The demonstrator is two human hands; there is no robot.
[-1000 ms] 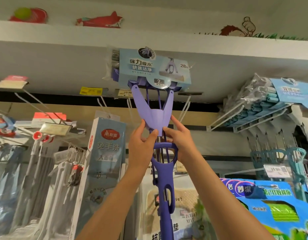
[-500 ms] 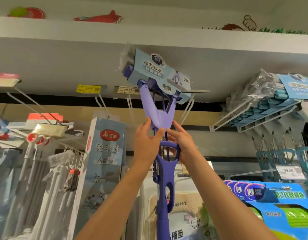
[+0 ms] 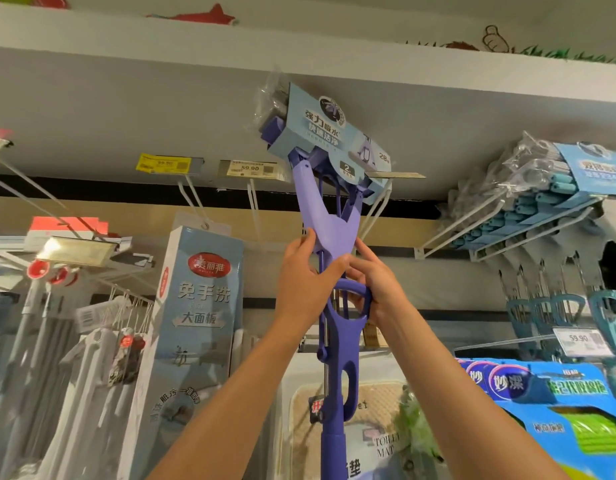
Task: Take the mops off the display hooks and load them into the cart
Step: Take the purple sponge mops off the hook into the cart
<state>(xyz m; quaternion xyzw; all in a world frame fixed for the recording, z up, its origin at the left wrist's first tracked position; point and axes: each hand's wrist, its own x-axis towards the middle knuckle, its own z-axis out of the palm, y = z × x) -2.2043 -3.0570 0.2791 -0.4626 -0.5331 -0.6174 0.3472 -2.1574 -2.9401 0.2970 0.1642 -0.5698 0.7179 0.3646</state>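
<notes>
The purple mop (image 3: 334, 233) was held high under the shelf soffit (image 3: 161, 109), its carton-sleeved head (image 3: 329, 140) tilted, apparently just off the white display hooks (image 3: 376, 209). The fork below the head was gripped by the left hand (image 3: 305, 282), fingers curled round it, while the wringer loop was clasped by the right hand (image 3: 376, 289). The mop was judged light, stiff and top-heavy, best taken near the fork. Little headroom was left above; boxed mops (image 3: 199, 306) and teal mops (image 3: 542, 209) crowded either side, so clear room was judged to lie downward and toward the person. No cart was seen.
</notes>
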